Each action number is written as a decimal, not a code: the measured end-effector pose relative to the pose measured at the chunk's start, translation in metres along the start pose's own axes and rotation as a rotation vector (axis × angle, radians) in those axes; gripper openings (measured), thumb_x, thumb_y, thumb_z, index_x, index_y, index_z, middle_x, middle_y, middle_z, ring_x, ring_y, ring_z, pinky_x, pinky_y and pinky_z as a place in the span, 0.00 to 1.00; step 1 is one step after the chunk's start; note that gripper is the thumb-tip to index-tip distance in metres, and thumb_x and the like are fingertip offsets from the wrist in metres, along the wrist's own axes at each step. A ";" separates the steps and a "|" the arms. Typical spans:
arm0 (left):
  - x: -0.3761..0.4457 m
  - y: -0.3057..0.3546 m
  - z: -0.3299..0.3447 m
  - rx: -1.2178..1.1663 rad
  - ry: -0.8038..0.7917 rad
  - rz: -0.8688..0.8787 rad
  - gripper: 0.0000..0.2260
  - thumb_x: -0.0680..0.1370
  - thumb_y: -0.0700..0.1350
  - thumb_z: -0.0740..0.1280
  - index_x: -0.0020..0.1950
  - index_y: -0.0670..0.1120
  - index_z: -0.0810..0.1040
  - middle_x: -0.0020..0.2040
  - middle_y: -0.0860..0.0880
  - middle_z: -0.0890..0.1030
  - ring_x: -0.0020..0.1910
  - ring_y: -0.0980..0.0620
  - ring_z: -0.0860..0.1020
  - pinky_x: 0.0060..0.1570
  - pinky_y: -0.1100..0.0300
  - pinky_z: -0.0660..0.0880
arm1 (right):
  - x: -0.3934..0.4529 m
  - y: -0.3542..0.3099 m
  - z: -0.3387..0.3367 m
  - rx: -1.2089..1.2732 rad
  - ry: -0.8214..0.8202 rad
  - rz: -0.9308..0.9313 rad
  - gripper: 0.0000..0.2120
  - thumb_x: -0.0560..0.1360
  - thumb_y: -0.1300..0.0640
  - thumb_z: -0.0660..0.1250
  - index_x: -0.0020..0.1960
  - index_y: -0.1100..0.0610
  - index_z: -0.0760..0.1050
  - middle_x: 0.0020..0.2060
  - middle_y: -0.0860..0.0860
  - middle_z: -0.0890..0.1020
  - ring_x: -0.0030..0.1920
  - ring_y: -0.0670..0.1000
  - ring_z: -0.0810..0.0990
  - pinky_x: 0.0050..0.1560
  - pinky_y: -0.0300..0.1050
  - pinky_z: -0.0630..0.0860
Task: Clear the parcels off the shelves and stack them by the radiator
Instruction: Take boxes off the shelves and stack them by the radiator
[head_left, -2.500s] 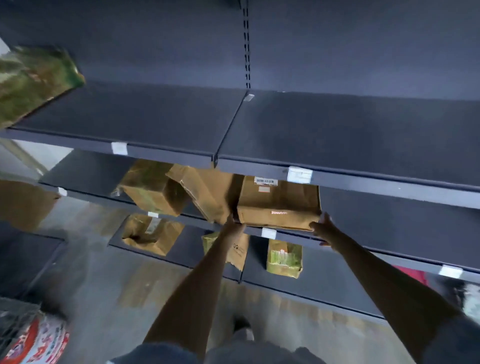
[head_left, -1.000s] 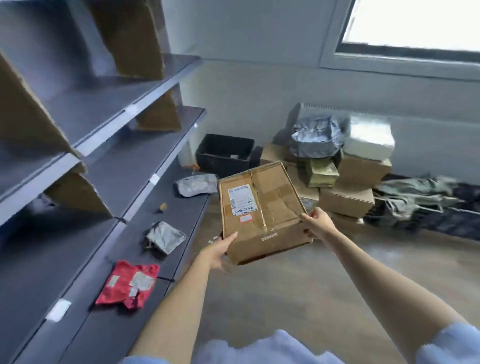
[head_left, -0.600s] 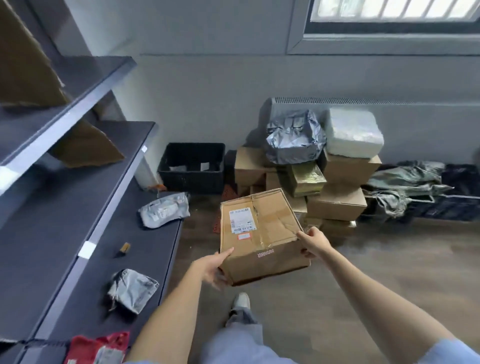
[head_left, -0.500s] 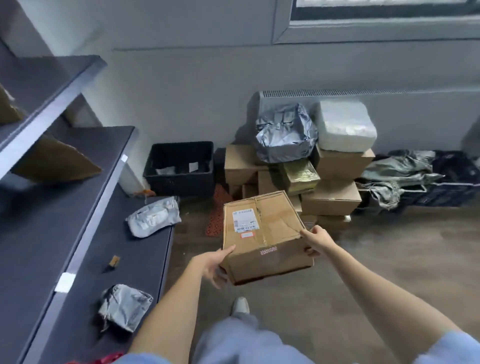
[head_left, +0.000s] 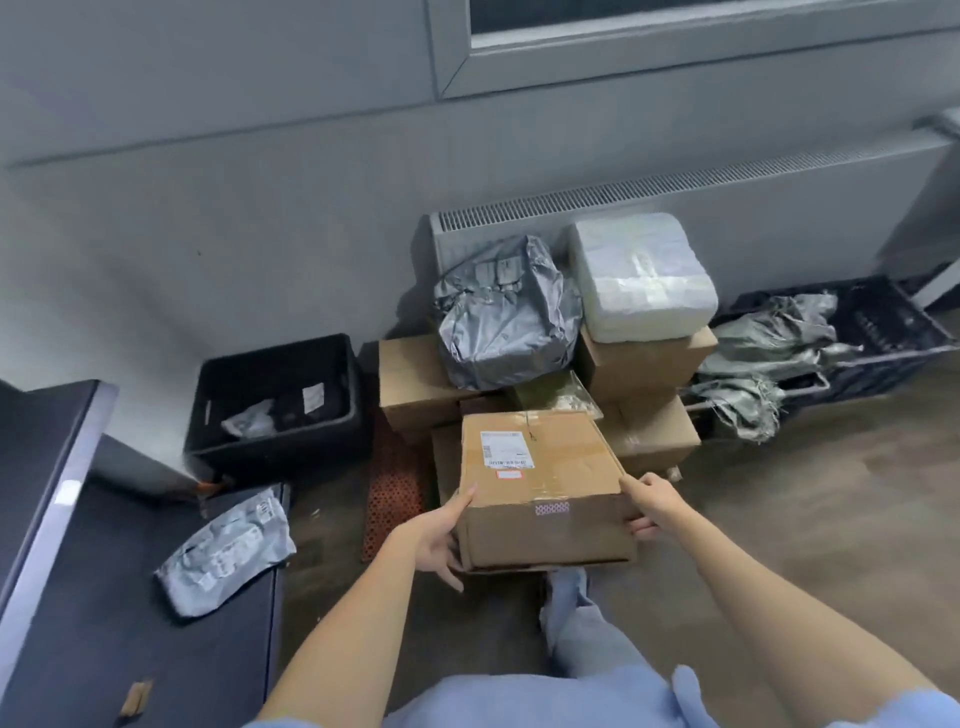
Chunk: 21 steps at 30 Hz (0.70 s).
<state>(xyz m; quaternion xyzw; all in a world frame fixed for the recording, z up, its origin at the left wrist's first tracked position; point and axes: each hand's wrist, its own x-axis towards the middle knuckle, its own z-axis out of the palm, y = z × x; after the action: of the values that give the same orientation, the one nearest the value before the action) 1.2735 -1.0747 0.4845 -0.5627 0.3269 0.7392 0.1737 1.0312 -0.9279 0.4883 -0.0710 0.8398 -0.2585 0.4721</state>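
Now that I have walked the cardboard box (head_left: 540, 483) from the shelves up to the pile (head_left: 566, 332) by the radiator (head_left: 779, 208), my left hand (head_left: 434, 538) and right hand (head_left: 652, 501) clasp its sides, fingers curled; it hangs just short of the pile, unplaced.

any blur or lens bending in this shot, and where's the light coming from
Head view: wide-angle bending curves the radiator top and wall lines; the shelf edge at left is smeared, while the box label stays fairly sharp; light is soft, with no hard shadows, its source unclear.
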 end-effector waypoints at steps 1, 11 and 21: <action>0.006 0.016 0.000 -0.029 0.006 0.001 0.42 0.71 0.69 0.59 0.77 0.50 0.49 0.75 0.37 0.57 0.72 0.33 0.60 0.65 0.33 0.60 | 0.017 -0.015 -0.006 -0.014 -0.032 0.010 0.19 0.78 0.46 0.58 0.58 0.60 0.65 0.56 0.60 0.74 0.35 0.56 0.79 0.31 0.44 0.76; 0.031 0.071 -0.040 -0.501 0.226 -0.085 0.39 0.69 0.62 0.70 0.72 0.48 0.58 0.70 0.39 0.64 0.65 0.35 0.67 0.59 0.40 0.70 | 0.112 -0.156 0.021 -0.404 -0.392 -0.003 0.23 0.79 0.50 0.57 0.68 0.62 0.62 0.57 0.62 0.74 0.34 0.54 0.79 0.47 0.53 0.80; 0.037 0.081 -0.117 -0.771 0.505 0.174 0.25 0.77 0.51 0.64 0.72 0.55 0.59 0.66 0.46 0.69 0.66 0.45 0.67 0.62 0.47 0.68 | 0.143 -0.231 0.125 -0.398 -0.494 -0.190 0.08 0.78 0.54 0.59 0.47 0.59 0.64 0.40 0.56 0.77 0.34 0.54 0.80 0.39 0.48 0.76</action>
<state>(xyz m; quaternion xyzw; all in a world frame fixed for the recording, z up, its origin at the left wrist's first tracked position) 1.2961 -1.2171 0.4545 -0.7190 0.1063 0.6584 -0.1958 1.0287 -1.2236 0.4432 -0.3004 0.7236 -0.1074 0.6121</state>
